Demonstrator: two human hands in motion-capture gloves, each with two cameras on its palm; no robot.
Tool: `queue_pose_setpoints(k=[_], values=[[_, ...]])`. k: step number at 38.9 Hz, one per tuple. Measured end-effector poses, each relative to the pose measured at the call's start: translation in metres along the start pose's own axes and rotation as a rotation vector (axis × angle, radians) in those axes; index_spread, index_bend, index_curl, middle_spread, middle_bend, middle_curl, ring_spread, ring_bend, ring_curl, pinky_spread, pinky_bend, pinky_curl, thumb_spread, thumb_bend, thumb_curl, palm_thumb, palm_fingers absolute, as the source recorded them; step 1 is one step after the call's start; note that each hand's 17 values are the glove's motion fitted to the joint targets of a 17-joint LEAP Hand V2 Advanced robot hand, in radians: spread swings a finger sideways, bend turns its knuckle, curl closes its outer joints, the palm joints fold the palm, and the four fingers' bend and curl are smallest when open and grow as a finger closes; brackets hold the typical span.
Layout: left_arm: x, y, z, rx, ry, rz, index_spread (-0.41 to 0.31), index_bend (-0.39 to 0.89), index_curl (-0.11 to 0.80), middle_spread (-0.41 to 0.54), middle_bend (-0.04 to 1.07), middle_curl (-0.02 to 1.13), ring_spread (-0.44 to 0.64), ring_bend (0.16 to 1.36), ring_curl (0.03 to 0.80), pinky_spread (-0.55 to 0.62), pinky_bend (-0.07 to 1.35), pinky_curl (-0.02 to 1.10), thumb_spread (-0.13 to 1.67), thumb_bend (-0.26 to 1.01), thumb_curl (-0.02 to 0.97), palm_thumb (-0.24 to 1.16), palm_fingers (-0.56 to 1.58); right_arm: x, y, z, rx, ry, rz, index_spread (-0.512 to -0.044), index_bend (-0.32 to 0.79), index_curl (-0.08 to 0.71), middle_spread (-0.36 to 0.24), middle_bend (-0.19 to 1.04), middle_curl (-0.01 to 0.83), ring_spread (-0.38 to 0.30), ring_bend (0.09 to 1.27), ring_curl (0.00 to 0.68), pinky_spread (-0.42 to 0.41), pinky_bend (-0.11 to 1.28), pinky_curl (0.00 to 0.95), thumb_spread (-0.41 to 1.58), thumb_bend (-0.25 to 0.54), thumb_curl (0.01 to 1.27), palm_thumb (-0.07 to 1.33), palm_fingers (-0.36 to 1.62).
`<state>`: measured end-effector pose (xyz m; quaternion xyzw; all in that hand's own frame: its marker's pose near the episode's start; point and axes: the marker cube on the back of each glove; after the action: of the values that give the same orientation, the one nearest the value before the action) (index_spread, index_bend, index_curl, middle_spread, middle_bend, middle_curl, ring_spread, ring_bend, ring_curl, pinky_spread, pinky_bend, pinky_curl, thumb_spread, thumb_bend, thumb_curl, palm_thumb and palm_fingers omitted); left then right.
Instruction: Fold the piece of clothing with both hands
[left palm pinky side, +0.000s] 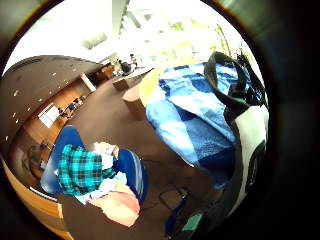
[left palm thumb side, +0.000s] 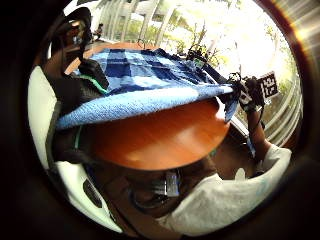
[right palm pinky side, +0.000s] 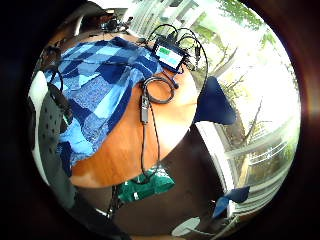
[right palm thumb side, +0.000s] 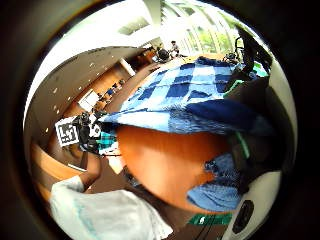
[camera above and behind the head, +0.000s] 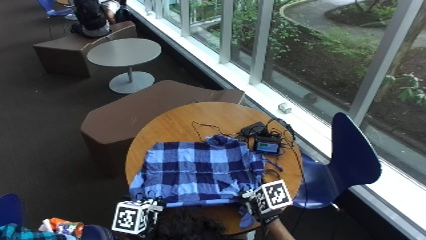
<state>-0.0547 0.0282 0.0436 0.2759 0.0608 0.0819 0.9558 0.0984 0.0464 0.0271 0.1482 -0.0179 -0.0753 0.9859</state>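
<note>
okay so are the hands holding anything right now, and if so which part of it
Both hold the blue checked garment by its near edge, lifted off the round table: the left hand at the near left corner, the right hand at the near right corner.

We see bare wood on the far half of the round table, open for a hand. On its window side a small screen device and tangled black cables crowd the blue checked garment, blocking passage there.
</note>
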Motion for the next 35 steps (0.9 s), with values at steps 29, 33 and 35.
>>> queue_pose_setpoints(k=[29, 33, 35], values=[[-0.099, -0.194, 0.174, -0.854, -0.019, 0.003, -0.312, 0.14, 0.346, -0.387, 0.62, 0.53, -0.4, 0.99, 0.501, -0.4, 0.72, 0.47, 1.19, 0.01, 0.315, 0.67, 1.34, 0.035, -0.293, 0.092, -0.682, -0.161, 0.183, -0.301, 0.12, 0.273, -0.241, 0.53, 0.485, -0.227, 0.95, 0.5, -0.319, 0.73, 0.444, 1.04, 0.014, 0.36, 0.88, 1.36], [-0.101, -0.195, 0.181, -0.726, -0.067, -0.087, -0.313, 0.16, 0.357, -0.384, 0.62, 0.53, -0.4, 1.01, 0.506, -0.39, 0.69, 0.47, 1.19, 0.0, 0.314, 0.67, 1.32, 0.042, -0.295, 0.098, -0.425, -0.094, 0.209, -0.296, 0.15, 0.287, -0.238, 0.53, 0.487, -0.219, 0.93, 0.501, -0.313, 0.74, 0.451, 1.02, -0.005, 0.37, 0.89, 1.33], [-0.097, -0.192, 0.165, -0.608, -0.134, -0.136, -0.3, 0.16, 0.363, -0.365, 0.57, 0.51, -0.4, 1.02, 0.506, -0.37, 0.65, 0.47, 1.19, -0.01, 0.313, 0.66, 1.22, 0.046, -0.286, 0.096, -0.269, -0.034, 0.247, -0.294, 0.16, 0.299, -0.238, 0.5, 0.476, -0.219, 0.89, 0.487, -0.314, 0.74, 0.447, 1.01, 0.001, 0.38, 0.92, 1.27]])
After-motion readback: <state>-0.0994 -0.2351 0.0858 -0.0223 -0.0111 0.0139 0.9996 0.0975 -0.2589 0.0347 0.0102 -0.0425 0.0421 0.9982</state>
